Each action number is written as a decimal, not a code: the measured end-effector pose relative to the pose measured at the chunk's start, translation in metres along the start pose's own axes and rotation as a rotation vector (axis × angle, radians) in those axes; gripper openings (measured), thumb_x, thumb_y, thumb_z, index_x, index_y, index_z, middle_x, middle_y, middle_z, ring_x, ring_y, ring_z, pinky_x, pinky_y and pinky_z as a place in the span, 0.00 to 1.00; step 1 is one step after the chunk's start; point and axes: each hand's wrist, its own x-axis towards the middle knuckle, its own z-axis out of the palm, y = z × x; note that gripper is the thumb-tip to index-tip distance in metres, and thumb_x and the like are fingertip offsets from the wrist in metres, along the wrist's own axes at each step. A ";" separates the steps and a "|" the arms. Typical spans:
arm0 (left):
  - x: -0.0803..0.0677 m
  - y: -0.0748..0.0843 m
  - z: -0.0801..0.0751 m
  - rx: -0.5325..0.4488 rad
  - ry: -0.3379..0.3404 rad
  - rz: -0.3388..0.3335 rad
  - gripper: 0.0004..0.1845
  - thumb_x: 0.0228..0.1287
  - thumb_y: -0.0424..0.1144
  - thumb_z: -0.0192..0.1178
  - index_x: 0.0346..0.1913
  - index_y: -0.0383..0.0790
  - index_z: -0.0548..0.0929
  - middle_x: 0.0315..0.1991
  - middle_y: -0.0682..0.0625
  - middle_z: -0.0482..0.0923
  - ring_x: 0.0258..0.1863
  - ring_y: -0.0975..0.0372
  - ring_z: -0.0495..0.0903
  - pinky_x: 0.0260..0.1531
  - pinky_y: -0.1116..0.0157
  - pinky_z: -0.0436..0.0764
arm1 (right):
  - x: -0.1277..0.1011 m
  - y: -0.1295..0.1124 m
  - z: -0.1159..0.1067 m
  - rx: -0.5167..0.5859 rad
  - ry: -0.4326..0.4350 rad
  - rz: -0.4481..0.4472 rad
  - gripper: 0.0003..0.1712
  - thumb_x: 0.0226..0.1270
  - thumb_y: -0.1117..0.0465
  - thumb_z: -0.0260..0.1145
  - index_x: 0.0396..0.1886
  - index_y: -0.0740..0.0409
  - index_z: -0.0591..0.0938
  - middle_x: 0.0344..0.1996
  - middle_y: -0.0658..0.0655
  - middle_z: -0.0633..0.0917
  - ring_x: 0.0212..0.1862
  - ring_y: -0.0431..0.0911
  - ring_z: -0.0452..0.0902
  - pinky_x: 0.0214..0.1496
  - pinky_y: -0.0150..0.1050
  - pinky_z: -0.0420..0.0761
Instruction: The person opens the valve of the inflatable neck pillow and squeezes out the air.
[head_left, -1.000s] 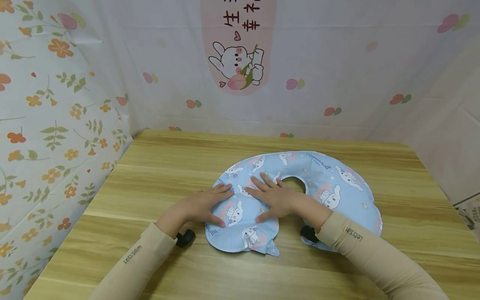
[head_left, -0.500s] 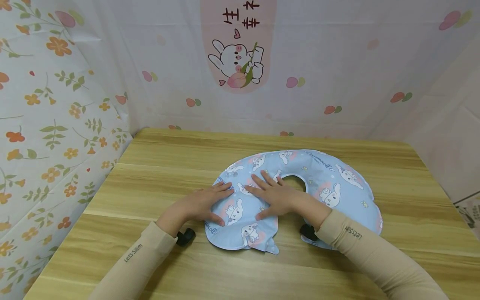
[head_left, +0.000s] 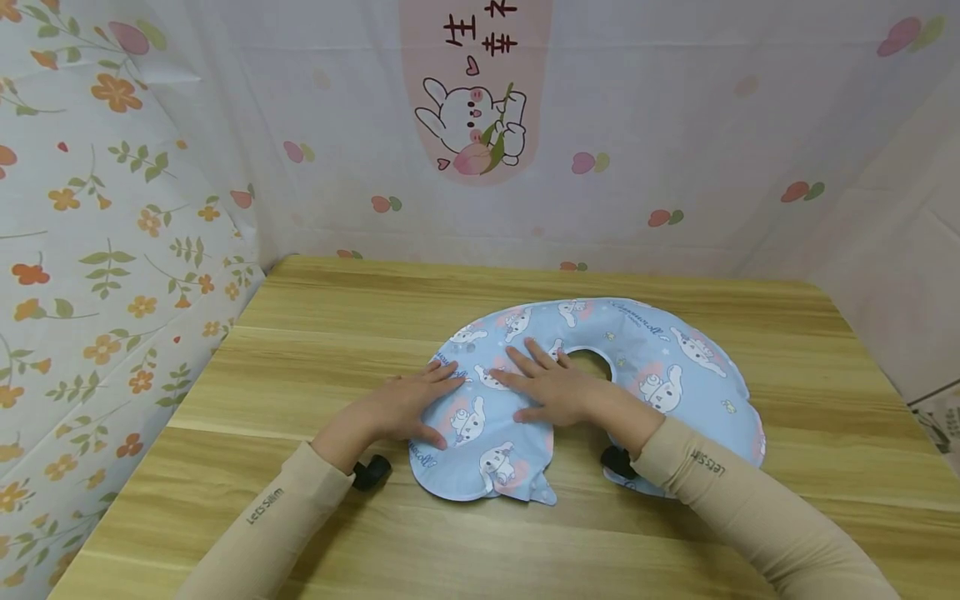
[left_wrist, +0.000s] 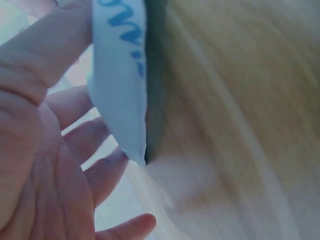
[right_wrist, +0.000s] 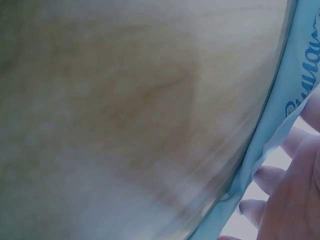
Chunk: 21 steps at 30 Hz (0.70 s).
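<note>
A light-blue, cartoon-printed, plastic-looking horseshoe-shaped cushion (head_left: 637,337) lies lower centre-right, long axis sideways. Fingers spread, gripping nothing, left hand (head_left: 408,408) touches its left lobe's outer edge, right hand (head_left: 558,393) the inner.

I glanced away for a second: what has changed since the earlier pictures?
On the right hand, the thumb has shifted slightly away from the person. Nothing was visibly taken hold of or let go. Both that hand and the left hand still rest on the blue U-shaped item, which lies practically where it was on the table.
</note>
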 end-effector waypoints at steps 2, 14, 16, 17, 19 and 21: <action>-0.002 0.000 -0.002 0.008 0.002 -0.021 0.52 0.53 0.52 0.74 0.78 0.48 0.58 0.81 0.48 0.46 0.81 0.48 0.43 0.67 0.30 0.56 | 0.000 0.000 0.000 -0.001 0.002 0.003 0.40 0.75 0.44 0.56 0.81 0.42 0.53 0.81 0.61 0.42 0.80 0.64 0.28 0.73 0.73 0.44; -0.010 -0.011 -0.005 0.017 0.021 -0.061 0.50 0.55 0.52 0.72 0.78 0.46 0.58 0.81 0.47 0.45 0.80 0.47 0.44 0.68 0.30 0.54 | 0.000 0.004 -0.001 -0.066 0.024 0.060 0.40 0.75 0.42 0.55 0.81 0.41 0.52 0.81 0.60 0.42 0.81 0.63 0.29 0.75 0.70 0.44; -0.010 -0.013 -0.005 0.022 0.023 -0.058 0.50 0.55 0.52 0.72 0.78 0.46 0.58 0.81 0.46 0.46 0.80 0.46 0.44 0.67 0.30 0.54 | 0.000 0.005 -0.002 -0.073 0.033 0.066 0.42 0.74 0.41 0.56 0.81 0.42 0.52 0.81 0.60 0.42 0.80 0.63 0.30 0.75 0.71 0.45; -0.011 -0.013 -0.006 0.023 0.023 -0.062 0.50 0.56 0.52 0.71 0.78 0.46 0.58 0.81 0.47 0.46 0.80 0.46 0.44 0.68 0.30 0.54 | 0.000 0.006 -0.002 -0.074 0.036 0.072 0.42 0.73 0.40 0.57 0.81 0.42 0.52 0.81 0.60 0.42 0.80 0.63 0.30 0.75 0.71 0.45; -0.012 -0.015 -0.006 0.029 0.023 -0.070 0.49 0.58 0.52 0.70 0.78 0.47 0.58 0.81 0.47 0.46 0.80 0.45 0.43 0.68 0.30 0.54 | 0.000 0.006 -0.002 -0.072 0.040 0.084 0.44 0.72 0.39 0.58 0.81 0.41 0.52 0.81 0.61 0.43 0.80 0.64 0.30 0.74 0.72 0.45; -0.014 -0.016 -0.006 0.038 0.028 -0.078 0.47 0.60 0.52 0.68 0.78 0.47 0.57 0.81 0.46 0.46 0.80 0.44 0.43 0.68 0.30 0.54 | 0.000 0.008 -0.002 -0.075 0.043 0.095 0.45 0.70 0.37 0.59 0.81 0.41 0.52 0.81 0.61 0.43 0.80 0.64 0.29 0.74 0.72 0.45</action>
